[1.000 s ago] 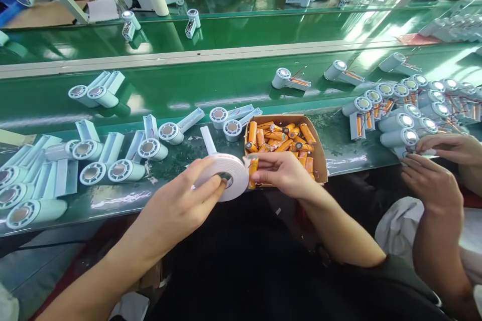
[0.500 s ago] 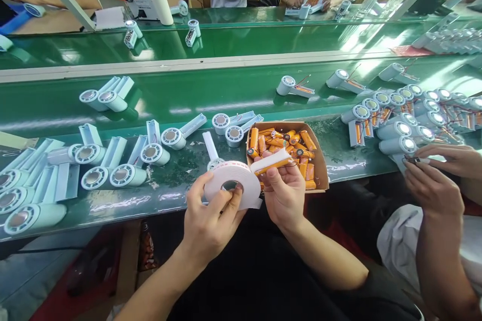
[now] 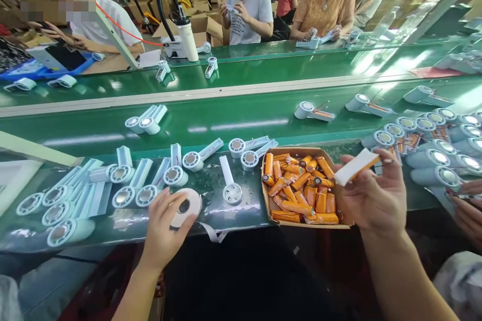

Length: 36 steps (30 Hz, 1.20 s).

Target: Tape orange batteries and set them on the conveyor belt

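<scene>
My left hand point(image 3: 165, 228) is at the front edge of the bench, its fingers and thumb around a white roll of double-sided tape point(image 3: 195, 204). A loose tail of tape point(image 3: 213, 233) hangs off the roll over the bench edge. My right hand point(image 3: 382, 200), raised at the right of the cardboard box, grips an orange battery cell point(image 3: 367, 169) with a white strip along its upper face. The cardboard box point(image 3: 266, 200) holds many orange battery cells point(image 3: 297, 183). Between the tape and the box lies a light-blue fan housing point(image 3: 232, 193) with its handle pointing away.
Several light-blue fan housings point(image 3: 124, 195) line the bench on the left. More housings with wired cells point(image 3: 429, 158) crowd the right, beside a co-worker's hand point(image 3: 469, 210). A green conveyor point(image 3: 226, 115) runs behind, carrying a few units. People sit across it.
My hands have moved apart: the left carried the tape roll left and down to the bench, the right took the cell to the right of the box. The view has tilted up.
</scene>
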### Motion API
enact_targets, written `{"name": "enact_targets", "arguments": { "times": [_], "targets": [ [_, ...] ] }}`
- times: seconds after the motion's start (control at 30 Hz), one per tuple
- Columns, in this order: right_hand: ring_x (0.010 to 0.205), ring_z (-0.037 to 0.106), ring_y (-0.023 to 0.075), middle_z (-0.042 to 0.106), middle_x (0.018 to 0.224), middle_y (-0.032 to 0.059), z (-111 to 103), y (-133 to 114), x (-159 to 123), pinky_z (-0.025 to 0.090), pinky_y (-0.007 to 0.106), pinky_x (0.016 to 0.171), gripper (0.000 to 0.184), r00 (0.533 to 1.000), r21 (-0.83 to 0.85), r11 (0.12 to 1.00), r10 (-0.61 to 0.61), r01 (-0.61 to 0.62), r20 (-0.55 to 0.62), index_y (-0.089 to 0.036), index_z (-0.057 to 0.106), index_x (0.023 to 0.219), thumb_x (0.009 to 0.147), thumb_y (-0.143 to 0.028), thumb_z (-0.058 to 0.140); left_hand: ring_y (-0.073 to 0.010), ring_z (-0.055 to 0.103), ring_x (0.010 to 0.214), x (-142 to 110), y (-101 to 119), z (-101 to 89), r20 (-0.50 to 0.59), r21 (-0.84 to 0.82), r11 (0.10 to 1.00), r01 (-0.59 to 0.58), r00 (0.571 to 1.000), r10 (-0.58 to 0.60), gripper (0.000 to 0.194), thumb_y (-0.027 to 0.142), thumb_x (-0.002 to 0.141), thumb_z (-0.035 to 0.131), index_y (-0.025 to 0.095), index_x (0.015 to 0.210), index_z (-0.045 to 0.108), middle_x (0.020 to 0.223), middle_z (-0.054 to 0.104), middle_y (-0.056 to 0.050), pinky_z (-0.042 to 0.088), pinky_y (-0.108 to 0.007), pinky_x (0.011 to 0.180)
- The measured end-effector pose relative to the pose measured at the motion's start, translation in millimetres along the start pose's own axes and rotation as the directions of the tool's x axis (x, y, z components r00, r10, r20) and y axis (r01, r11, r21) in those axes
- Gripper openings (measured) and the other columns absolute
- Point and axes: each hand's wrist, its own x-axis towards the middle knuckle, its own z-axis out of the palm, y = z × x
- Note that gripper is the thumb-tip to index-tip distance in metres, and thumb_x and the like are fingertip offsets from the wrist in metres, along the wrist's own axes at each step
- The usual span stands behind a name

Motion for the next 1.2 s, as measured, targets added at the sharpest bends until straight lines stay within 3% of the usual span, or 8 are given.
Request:
{"name": "enact_targets", "arguments": {
  "times": [0.13, 0.23, 0.33, 0.53, 0.7, 0.83, 1.0, 1.2],
  "targets": [
    [0.081, 0.084, 0.0217, 0.086, 0.1, -0.0027, -6.3, 12.5, -7.5, 0.07, 0.029, 0.066, 0.036, 0.999, 0.041, 0.999, 0.015, -0.017, 0.045, -0.036, 0.065, 0.101, 0.08, -0.031, 0.094, -0.029, 0.06, 0.132, 118.8, 40.8, 34.7, 0.228, -0.049, 0.988, -0.149, 0.961, 0.156, 0.032, 0.031, 0.108, 0.048, 0.026, 0.127, 0.073, 0.124, 0.076, -0.006, 0.049, -0.049, 0.119],
    [0.084, 0.084, 0.0227, 0.086, 0.102, -0.001, -7.1, 7.9, -0.9, 0.07, 0.03, 0.067, 0.036, 1.0, 0.043, 0.999, -0.001, 0.0, 0.014, -0.029, 0.058, 0.09, 0.082, -0.032, 0.093, -0.0307, 0.063, 0.13, 197.2, 61.3, 58.9, 0.604, 0.03, 0.956, -0.293, 0.767, 0.216, 0.041, 0.023, 0.103, 0.047, 0.031, 0.135, 0.071, 0.139, 0.07, -0.007, 0.054, -0.05, 0.11],
    [0.086, 0.084, 0.0237, 0.086, 0.097, 0.0014, -8.9, 3.9, 8.1, 0.068, 0.028, 0.065, 0.046, 1.0, 0.019, 1.0, 0.021, -0.021, -0.019, -0.026, 0.052, 0.081, 0.078, -0.036, 0.096, -0.0352, 0.068, 0.124, 237.1, 66.5, 73.6, 0.774, 0.126, 0.904, -0.409, 0.61, 0.168, 0.053, 0.022, 0.092, 0.058, 0.033, 0.144, 0.066, 0.157, 0.057, -0.011, 0.061, -0.046, 0.092],
    [0.091, 0.084, 0.0276, 0.082, 0.084, -0.0001, -13.7, 18.2, 41.3, 0.07, 0.033, 0.071, 0.059, 0.998, -0.092, 0.994, 0.052, -0.05, 0.018, -0.026, 0.043, 0.08, 0.072, -0.046, 0.098, -0.0355, 0.074, 0.102, 280.3, 57.5, 95.7, 0.845, 0.135, 0.816, -0.561, 0.496, 0.201, 0.037, 0.028, 0.094, 0.059, 0.027, 0.128, 0.074, 0.126, 0.073, -0.012, 0.061, -0.045, 0.078],
    [0.087, 0.083, 0.0228, 0.082, 0.092, -0.0022, 7.3, 36.3, 96.6, 0.071, 0.035, 0.074, 0.054, 0.987, -0.141, 0.99, -0.007, 0.03, 0.158, -0.031, 0.054, 0.108, 0.075, -0.037, 0.097, -0.0354, 0.065, 0.118, 322.8, 66.4, 114.6, 0.789, 0.185, 0.669, -0.72, 0.514, 0.335, 0.048, 0.0, 0.082, 0.06, 0.021, 0.122, 0.075, 0.143, 0.064, -0.014, 0.058, -0.045, 0.091],
    [0.096, 0.082, 0.0233, 0.081, 0.099, 0.0015, 35.0, 63.4, 147.2, 0.07, 0.039, 0.087, 0.05, 0.951, -0.245, 0.969, 0.037, 0.042, 0.308, -0.028, 0.064, 0.113, 0.075, -0.037, 0.095, -0.0384, 0.06, 0.128, 342.7, 62.3, 145.6, 0.833, 0.139, 0.708, -0.692, 0.468, 0.294, 0.051, -0.004, 0.08, 0.06, 0.021, 0.121, 0.076, 0.146, 0.063, -0.015, 0.059, -0.053, 0.097],
    [0.092, 0.082, 0.024, 0.08, 0.094, 0.0017, 61.3, 104.5, 180.3, 0.069, 0.044, 0.094, 0.049, 0.876, -0.407, 0.913, 0.188, 0.011, 0.445, -0.024, 0.074, 0.119, 0.074, -0.035, 0.091, -0.0262, 0.064, 0.129, 342.0, 49.3, 168.4, 0.829, 0.071, 0.773, -0.63, 0.468, 0.306, 0.036, 0.008, 0.092, 0.055, 0.027, 0.112, 0.078, 0.136, 0.072, -0.005, 0.061, -0.035, 0.096],
    [0.089, 0.082, 0.0222, 0.081, 0.091, 0.0006, 73.8, 130.3, 194.3, 0.068, 0.044, 0.097, 0.041, 0.821, -0.5, 0.863, 0.235, 0.07, 0.52, -0.023, 0.076, 0.114, 0.075, -0.026, 0.086, -0.028, 0.047, 0.153, 326.1, 27.2, 170.6, 0.726, -0.031, 0.788, -0.614, 0.528, 0.44, 0.041, 0.008, 0.097, 0.05, 0.029, 0.123, 0.074, 0.148, 0.067, 0.003, 0.055, -0.039, 0.113]
  ]
}}
